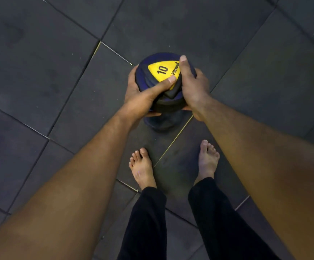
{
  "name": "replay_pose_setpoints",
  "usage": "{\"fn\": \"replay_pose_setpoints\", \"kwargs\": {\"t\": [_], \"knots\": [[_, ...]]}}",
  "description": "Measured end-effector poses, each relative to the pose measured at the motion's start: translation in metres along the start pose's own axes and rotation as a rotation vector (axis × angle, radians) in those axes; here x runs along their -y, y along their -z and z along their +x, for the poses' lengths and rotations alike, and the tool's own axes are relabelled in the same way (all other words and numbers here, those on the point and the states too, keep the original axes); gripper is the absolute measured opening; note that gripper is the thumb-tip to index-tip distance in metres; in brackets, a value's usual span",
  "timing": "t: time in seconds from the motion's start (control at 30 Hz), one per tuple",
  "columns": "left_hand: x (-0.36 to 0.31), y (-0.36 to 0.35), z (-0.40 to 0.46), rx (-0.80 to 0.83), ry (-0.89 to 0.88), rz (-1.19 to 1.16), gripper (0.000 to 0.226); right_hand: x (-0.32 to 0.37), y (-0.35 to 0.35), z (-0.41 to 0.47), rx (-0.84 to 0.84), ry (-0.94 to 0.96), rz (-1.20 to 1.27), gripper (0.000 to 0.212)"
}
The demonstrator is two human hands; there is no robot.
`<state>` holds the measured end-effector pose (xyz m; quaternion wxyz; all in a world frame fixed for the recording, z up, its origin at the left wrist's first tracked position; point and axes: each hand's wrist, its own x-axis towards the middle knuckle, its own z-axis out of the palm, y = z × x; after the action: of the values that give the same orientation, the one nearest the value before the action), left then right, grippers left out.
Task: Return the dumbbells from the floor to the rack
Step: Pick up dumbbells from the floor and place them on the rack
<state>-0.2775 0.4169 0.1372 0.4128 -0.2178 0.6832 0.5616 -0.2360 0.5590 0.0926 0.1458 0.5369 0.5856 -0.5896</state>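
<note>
Gripping: I see both hands clasped round the upper head of the black rubber dumbbell with a yellow "10" cap (161,76), which stands on end.
Left hand (143,94): fingers curl round the head's left side, thumb lying across the yellow cap.
Right hand (191,85): fingers wrap the right side, thumb pointing up along the rim.
Dumbbell position: upright over the dark rubber tiled floor (49,72), its lower head (163,122) showing beneath my wrists; I cannot tell whether it touches the tiles.
Feet: bare left foot (143,169) and bare right foot (207,160) stand near the dumbbell, black trouser legs (148,222) above them.
</note>
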Motion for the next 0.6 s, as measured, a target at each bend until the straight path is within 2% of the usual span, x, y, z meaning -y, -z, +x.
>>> {"fn": "replay_pose_setpoints", "kwargs": {"t": [0.2,0.43,0.6], "knots": [[-0.014,-0.016,0.009,-0.026,0.006,0.039,0.081,0.019,0.015,0.018,0.025,-0.094,-0.009,0.061],[-0.038,-0.029,0.031,-0.063,0.025,0.033,0.066,0.027,0.007,0.071,0.004,-0.108,0.004,0.094],[-0.042,-0.027,0.036,-0.100,0.007,0.018,0.063,0.038,0.001,0.070,0.028,-0.118,0.029,0.095]]}}
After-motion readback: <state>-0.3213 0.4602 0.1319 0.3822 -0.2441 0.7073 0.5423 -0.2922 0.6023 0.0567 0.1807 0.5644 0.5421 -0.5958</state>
